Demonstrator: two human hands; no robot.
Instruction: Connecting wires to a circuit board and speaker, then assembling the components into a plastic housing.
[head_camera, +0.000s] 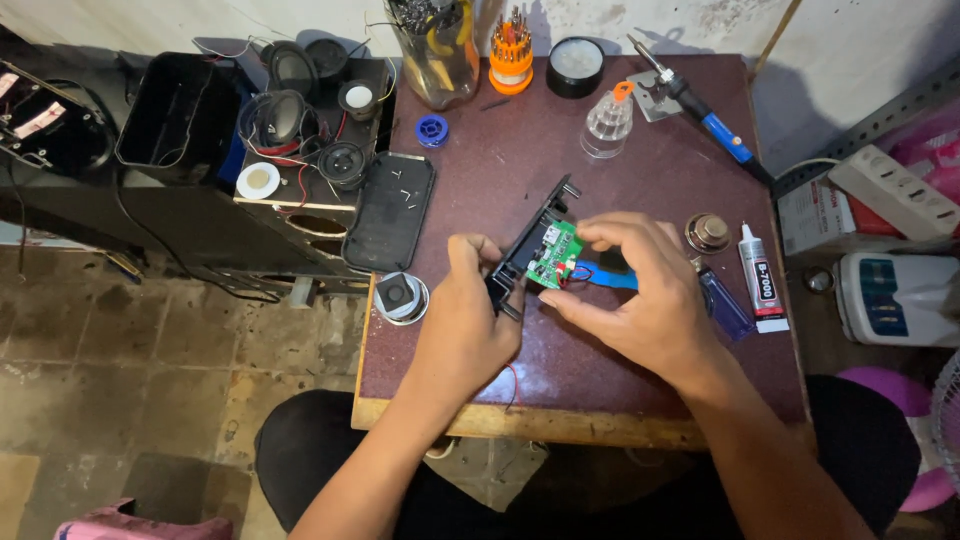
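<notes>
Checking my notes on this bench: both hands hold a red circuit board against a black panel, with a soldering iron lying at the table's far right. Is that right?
Not quite: the circuit board is green, not red, as the head view shows. The left hand and right hand do hold it against the black panel, soldering iron far right.

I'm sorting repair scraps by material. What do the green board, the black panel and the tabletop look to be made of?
Green board: probably fibreglass circuit laminate, glossy green coating with small soldered parts.
Black panel: likely moulded plastic, matte, thin-edged.
Tabletop: dark maroon speckled surface, perhaps laminate or stone-look sheet, over a pale wood edge.
</notes>
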